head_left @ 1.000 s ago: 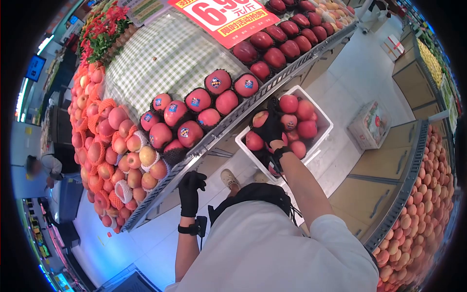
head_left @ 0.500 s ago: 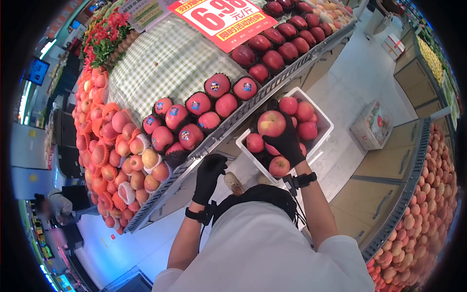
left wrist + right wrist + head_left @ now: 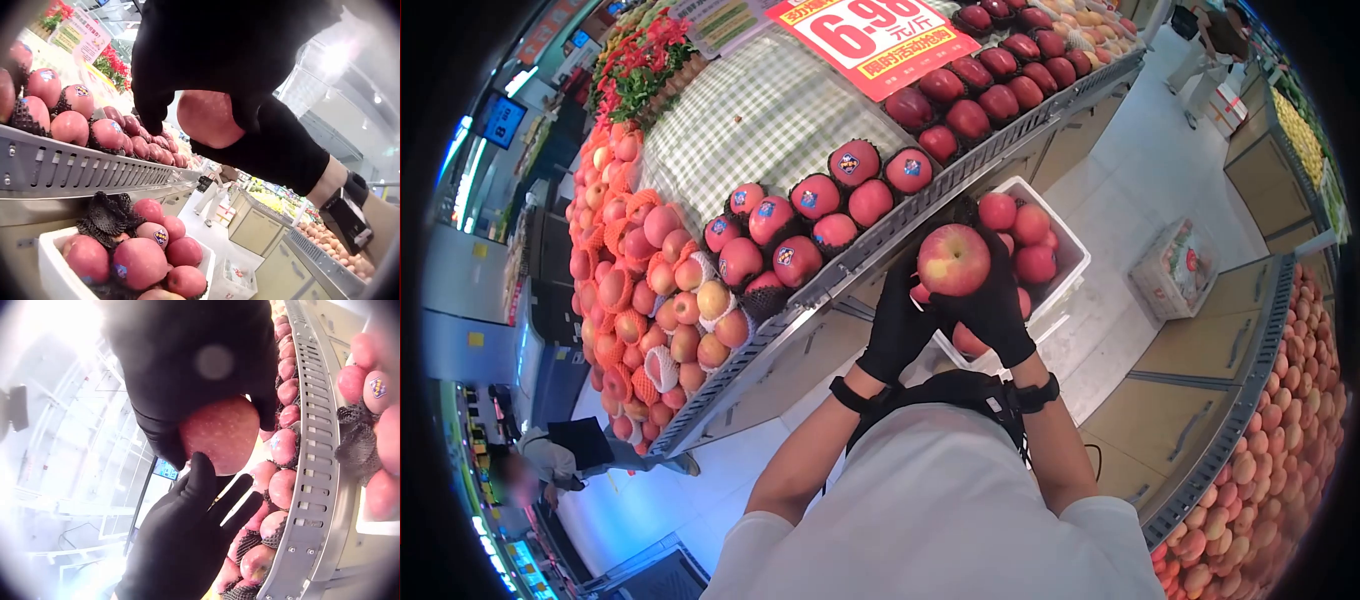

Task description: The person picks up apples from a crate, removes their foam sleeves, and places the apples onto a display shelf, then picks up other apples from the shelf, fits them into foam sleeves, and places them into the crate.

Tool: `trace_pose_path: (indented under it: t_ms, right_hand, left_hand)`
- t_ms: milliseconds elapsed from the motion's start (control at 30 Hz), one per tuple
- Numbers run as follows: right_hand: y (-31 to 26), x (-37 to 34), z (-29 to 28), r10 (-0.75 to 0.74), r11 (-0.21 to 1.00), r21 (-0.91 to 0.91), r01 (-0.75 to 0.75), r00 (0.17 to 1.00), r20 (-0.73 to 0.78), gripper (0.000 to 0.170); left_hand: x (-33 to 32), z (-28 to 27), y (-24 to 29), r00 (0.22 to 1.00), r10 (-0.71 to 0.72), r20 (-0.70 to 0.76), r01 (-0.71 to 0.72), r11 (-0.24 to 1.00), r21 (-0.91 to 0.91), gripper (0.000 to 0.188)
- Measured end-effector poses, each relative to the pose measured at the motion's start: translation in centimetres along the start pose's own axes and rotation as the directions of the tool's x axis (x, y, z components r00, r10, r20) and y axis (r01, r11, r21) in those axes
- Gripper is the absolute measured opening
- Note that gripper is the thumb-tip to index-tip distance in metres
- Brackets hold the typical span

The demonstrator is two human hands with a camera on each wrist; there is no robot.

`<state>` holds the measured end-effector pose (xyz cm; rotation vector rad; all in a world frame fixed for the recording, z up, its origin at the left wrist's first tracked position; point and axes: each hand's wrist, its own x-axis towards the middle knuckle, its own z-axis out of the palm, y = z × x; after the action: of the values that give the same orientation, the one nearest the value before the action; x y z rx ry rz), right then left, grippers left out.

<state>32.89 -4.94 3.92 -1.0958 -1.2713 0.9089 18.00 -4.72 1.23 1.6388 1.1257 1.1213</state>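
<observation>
A red apple [image 3: 954,260] with a yellow patch is held up in front of the body, stem side up in the head view. My right hand [image 3: 997,312], in a black glove, grips it from the right and beneath. The gloved left hand [image 3: 900,318] is at the apple's left side. In the right wrist view its thumb [image 3: 201,472] lies against the apple and its other fingers extend loosely. Below the hands sits a white box [image 3: 56,269] holding several red apples [image 3: 140,262], some with stickers, and black foam nets [image 3: 106,215].
Beside the box, a slatted grey rail [image 3: 870,245] edges a display with stickered apples [image 3: 810,197], darker red apples [image 3: 968,118] and a price sign [image 3: 875,40]. Netted apples [image 3: 625,300] slope at left. Another fruit stand [image 3: 1250,480] and a carton [image 3: 1170,270] are at right.
The right hand reached into the box, lifted the apple out and brought it nearer the body. The left hand rose from beside the rail to the apple.
</observation>
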Motion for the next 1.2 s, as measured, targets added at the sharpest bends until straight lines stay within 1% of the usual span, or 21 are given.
trace_pose_path:
  t_ms: [67, 133, 200, 267, 300, 367, 400, 467, 500, 533, 600, 700, 733, 800, 833, 900, 967, 1000, 1033, 1100, 1200]
  right_hand:
    - [-2.1, -0.1, -0.5, -0.091, 0.995, -0.028, 0.094, 0.993, 0.076, 0.072]
    - [-2.6, -0.1, -0.4, -0.128, 0.991, -0.023, 0.131, 0.987, 0.1, 0.07]
    - [-1.7, -0.4, 0.3, -0.102, 0.995, 0.011, 0.102, 0.993, 0.064, 0.07]
    - [-2.0, -0.8, -0.2, -0.128, 0.99, 0.07, 0.123, 0.99, 0.065, 0.067]
    - [-2.2, -0.9, -0.5, -0.14, 0.986, 0.099, 0.133, 0.988, 0.063, 0.066]
    - [-0.2, -0.6, -1.7, -0.068, 0.981, 0.19, 0.048, 0.992, 0.105, 0.059]
    - [0.6, -0.3, -2.2, -0.036, 0.972, 0.233, 0.005, 0.991, 0.129, 0.057]
    - [1.2, 0.1, -2.8, 0.037, 0.968, 0.24, -0.074, 0.988, 0.152, 0.048]
    - [1.4, 0.3, -3.0, 0.075, 0.963, 0.243, -0.114, 0.984, 0.164, 0.044]
    - [1.5, 0.2, -3.0, 0.148, 0.954, 0.233, -0.188, 0.973, 0.18, 0.042]
    - [1.9, -0.2, -3.0, 0.291, 0.919, 0.211, -0.333, 0.934, 0.206, 0.037]
    - [4.0, -1.0, -2.5, 0.408, 0.721, 0.459, -0.519, 0.853, 0.324, 0.038]
    - [5.0, -1.4, -2.2, 0.378, 0.697, 0.516, -0.497, 0.867, 0.325, 0.039]
    - [5.0, -1.7, -1.4, 0.329, 0.653, 0.605, -0.455, 0.89, 0.314, 0.043]
    - [4.8, -1.7, -1.2, 0.31, 0.636, 0.637, -0.435, 0.9, 0.305, 0.045]
    - [-0.1, -0.9, -1.2, 0.288, 0.634, 0.659, -0.403, 0.915, 0.283, 0.049]
    - [0.3, -0.9, -1.0, 0.144, 0.874, 0.439, -0.207, 0.974, 0.172, 0.045]
    - [0.2, -0.9, -1.0, 0.142, 0.905, 0.383, -0.187, 0.979, 0.143, 0.044]
    - [0.1, -0.9, -0.9, 0.14, 0.931, 0.324, -0.17, 0.984, 0.114, 0.044]
    - [-1.7, -0.4, -0.6, 0.299, 0.877, 0.368, -0.308, 0.951, 0.083, 0.048]
    - [-1.4, -0.1, -0.2, 0.148, 0.98, 0.124, -0.156, 0.986, 0.071, 0.052]
  left_hand:
    - [-0.1, 0.2, 1.0, 0.999, 0.027, -0.044, -0.026, 0.999, 0.018, 0.08]
    - [-0.2, 0.2, 1.7, 0.996, 0.056, -0.064, -0.053, 0.998, 0.043, 0.079]
    - [-0.4, 0.2, 2.5, 0.995, 0.062, -0.08, -0.057, 0.996, 0.066, 0.078]
    - [-0.8, -0.2, 3.2, 0.995, 0.046, -0.089, -0.038, 0.996, 0.086, 0.076]
    - [-0.8, -0.4, 3.3, 0.996, 0.031, -0.081, -0.027, 0.998, 0.052, 0.076]
    - [-0.7, -1.2, 3.2, 0.998, 0.003, -0.063, -0.004, 1.0, -0.016, 0.075]
    - [-0.6, -1.7, 3.0, 0.998, -0.06, -0.029, 0.057, 0.994, -0.096, 0.077]
    - [-0.2, -3.0, 2.0, 0.984, -0.173, 0.051, 0.181, 0.952, -0.249, 0.081]
    - [0.0, -3.5, 1.7, 0.988, -0.116, 0.099, 0.135, 0.968, -0.213, 0.079]
    - [-0.2, -3.5, 1.7, 0.976, -0.166, 0.141, 0.208, 0.903, -0.375, 0.078]
    - [-0.9, -3.5, 1.7, 0.939, -0.235, 0.25, 0.342, 0.681, -0.647, 0.076]
    - [-1.2, -3.5, 1.5, 0.953, -0.189, 0.237, 0.302, 0.643, -0.704, 0.073]
    - [-1.1, -3.7, 1.6, 0.957, -0.19, 0.218, 0.288, 0.7, -0.653, 0.07]
    - [-0.8, -4.5, 2.0, 0.965, -0.188, 0.183, 0.258, 0.801, -0.54, 0.063]
    - [-0.5, -4.8, 1.9, 0.963, -0.215, 0.164, 0.267, 0.846, -0.462, 0.059]
    - [-0.1, -5.5, 1.4, 0.959, -0.26, 0.112, 0.282, 0.912, -0.297, 0.051]
    - [0.0, -5.6, 1.7, 0.937, -0.342, 0.073, 0.349, 0.897, -0.27, 0.046]
    - [0.0, -5.6, 1.9, 0.922, -0.384, 0.054, 0.384, 0.887, -0.257, 0.044]
    - [0.0, -5.4, 2.2, 0.922, -0.387, 0.022, 0.373, 0.87, -0.322, 0.045]
    - [-0.1, -4.6, 2.8, 0.917, -0.397, -0.041, 0.339, 0.829, -0.446, 0.046]
    - [-0.1, -3.8, 2.6, 0.965, -0.26, -0.044, 0.234, 0.923, -0.307, 0.05]
